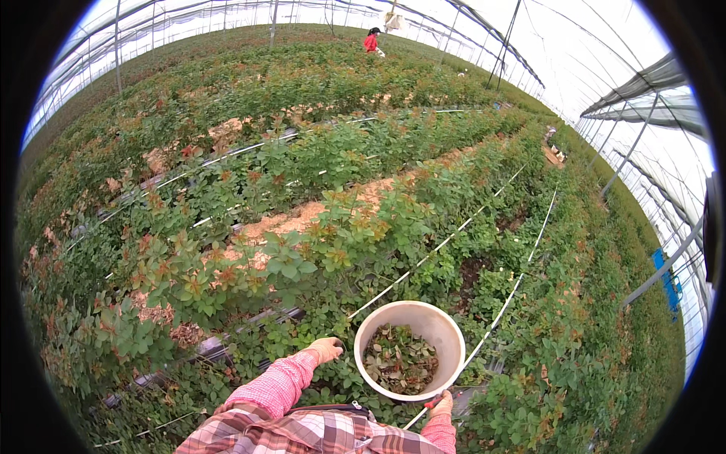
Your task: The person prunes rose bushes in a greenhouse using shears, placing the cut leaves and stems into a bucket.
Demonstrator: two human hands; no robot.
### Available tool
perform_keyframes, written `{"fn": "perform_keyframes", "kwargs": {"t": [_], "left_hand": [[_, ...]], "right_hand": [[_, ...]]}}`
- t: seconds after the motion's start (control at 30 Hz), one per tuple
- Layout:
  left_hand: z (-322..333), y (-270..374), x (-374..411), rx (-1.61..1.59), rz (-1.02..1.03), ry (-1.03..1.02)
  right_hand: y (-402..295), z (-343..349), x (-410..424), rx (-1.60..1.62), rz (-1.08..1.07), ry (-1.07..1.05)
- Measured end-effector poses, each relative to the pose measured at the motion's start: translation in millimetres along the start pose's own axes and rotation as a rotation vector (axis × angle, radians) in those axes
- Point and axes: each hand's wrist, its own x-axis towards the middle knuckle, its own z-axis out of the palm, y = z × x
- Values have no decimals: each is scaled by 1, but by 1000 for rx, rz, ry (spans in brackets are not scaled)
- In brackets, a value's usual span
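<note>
In front of me stands a round, pale plastic bucket (452,340), with cut leaves and stems (400,360) in its lower part, some green and some brown. My right hand (443,406) is at the bucket's near right rim, closed around red-handled pruning shears (434,400). To the left of the bucket, my left hand (326,349) reaches low over green leaves and seems gloved. Its fingertips are dark and partly hidden, so whether it grips anything is unclear. Leafy bushes that look like roses (289,261) grow close by on the left.
White lines (437,248) run along the plant rows, one passing beside the bucket. Straw-coloured mulch (306,215) lies between rows. Metal posts (663,275) hold up the greenhouse roof. Blue crates (668,281) are at the far right. A person in red (371,42) stands among distant plants.
</note>
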Motion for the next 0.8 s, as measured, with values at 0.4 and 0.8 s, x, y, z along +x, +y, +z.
{"fn": "perform_keyframes", "kwargs": {"t": [0.4, 0.8], "left_hand": [[15, -310, -151, 833, -382, -223], [44, -354, -151, 765, -307, -163]], "right_hand": [[104, 70, -61, -1542, -377, -1074], [74, 186, -128, -531, 302, -722]]}}
